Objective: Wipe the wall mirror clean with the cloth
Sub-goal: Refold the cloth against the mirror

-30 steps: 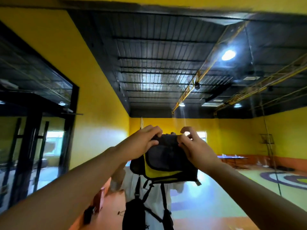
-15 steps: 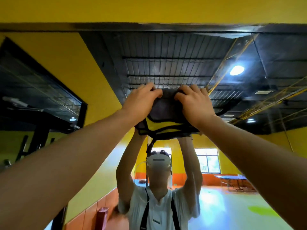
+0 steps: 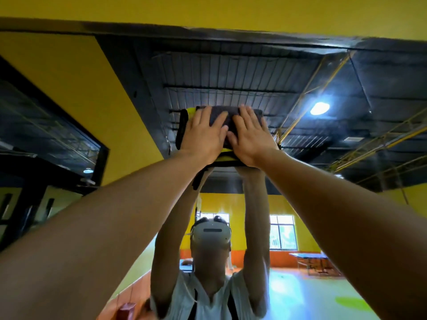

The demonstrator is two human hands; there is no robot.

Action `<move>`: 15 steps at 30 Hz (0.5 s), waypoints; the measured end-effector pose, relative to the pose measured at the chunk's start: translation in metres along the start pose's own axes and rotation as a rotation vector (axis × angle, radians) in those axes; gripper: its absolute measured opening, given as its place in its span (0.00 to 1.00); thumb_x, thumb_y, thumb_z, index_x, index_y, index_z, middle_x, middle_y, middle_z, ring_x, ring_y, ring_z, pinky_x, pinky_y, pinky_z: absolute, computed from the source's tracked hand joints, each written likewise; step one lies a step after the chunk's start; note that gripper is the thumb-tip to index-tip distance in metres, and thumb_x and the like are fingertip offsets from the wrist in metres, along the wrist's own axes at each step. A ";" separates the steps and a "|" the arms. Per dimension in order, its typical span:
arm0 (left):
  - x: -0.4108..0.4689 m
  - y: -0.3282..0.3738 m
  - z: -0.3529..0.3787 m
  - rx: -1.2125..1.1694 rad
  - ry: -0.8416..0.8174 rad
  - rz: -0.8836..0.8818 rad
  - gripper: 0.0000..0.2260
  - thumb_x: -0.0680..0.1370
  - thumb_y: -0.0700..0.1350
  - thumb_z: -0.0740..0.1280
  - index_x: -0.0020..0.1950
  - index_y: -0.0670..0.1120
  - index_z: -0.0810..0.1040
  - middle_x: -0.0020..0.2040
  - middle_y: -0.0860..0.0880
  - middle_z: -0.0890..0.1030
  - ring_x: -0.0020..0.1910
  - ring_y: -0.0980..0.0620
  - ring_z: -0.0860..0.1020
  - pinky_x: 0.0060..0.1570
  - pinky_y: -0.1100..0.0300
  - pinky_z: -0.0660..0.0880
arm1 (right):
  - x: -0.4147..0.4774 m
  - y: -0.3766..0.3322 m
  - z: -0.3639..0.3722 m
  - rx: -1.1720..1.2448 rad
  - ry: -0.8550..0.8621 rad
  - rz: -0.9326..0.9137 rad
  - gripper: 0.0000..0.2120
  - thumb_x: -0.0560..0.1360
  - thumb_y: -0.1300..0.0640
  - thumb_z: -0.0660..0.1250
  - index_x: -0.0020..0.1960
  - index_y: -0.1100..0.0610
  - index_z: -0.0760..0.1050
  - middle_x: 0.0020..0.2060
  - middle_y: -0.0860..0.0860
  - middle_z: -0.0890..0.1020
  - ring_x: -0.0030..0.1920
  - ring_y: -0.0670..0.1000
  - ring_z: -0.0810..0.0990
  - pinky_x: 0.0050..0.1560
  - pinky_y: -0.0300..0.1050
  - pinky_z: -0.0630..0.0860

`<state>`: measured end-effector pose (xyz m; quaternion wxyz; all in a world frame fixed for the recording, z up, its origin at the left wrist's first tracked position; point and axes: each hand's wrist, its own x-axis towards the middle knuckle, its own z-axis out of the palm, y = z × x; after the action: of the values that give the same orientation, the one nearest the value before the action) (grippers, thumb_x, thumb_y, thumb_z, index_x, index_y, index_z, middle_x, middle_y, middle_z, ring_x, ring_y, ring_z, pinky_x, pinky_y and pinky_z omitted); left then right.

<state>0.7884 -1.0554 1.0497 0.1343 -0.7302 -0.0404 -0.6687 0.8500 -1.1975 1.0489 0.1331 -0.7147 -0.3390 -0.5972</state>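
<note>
1. I see the left hand [image 3: 203, 135] and the right hand [image 3: 251, 137] raised side by side, both flat with fingers straight.
2. Both hands press the cloth [image 3: 232, 111] against the wall mirror [image 3: 254, 65], high up near its dark top edge.
3. The cloth is dark grey, with yellow showing at its upper left corner and along its lower edge.
4. In the mirror I read the person's reflection: both arms up, a white headset [image 3: 211, 232], and a light shirt with dark straps.
5. The mirror also reflects a dark ribbed ceiling [image 3: 231, 88], one lit round lamp [image 3: 320, 108] to the right of the hands, and two windows [image 3: 283, 232].
6. A yellow wall [image 3: 208, 8] runs above the mirror.
</note>
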 end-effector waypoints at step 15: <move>-0.110 0.006 0.019 0.016 -0.022 0.050 0.25 0.87 0.58 0.42 0.84 0.57 0.51 0.85 0.49 0.47 0.84 0.47 0.43 0.81 0.46 0.43 | -0.108 -0.008 0.040 -0.062 0.105 -0.038 0.32 0.82 0.36 0.44 0.84 0.46 0.54 0.84 0.53 0.53 0.84 0.54 0.48 0.82 0.56 0.45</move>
<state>0.7973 -1.0433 0.9390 0.1564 -0.7371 -0.0289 -0.6568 0.8695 -1.2027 0.9351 0.1171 -0.6794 -0.3266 -0.6465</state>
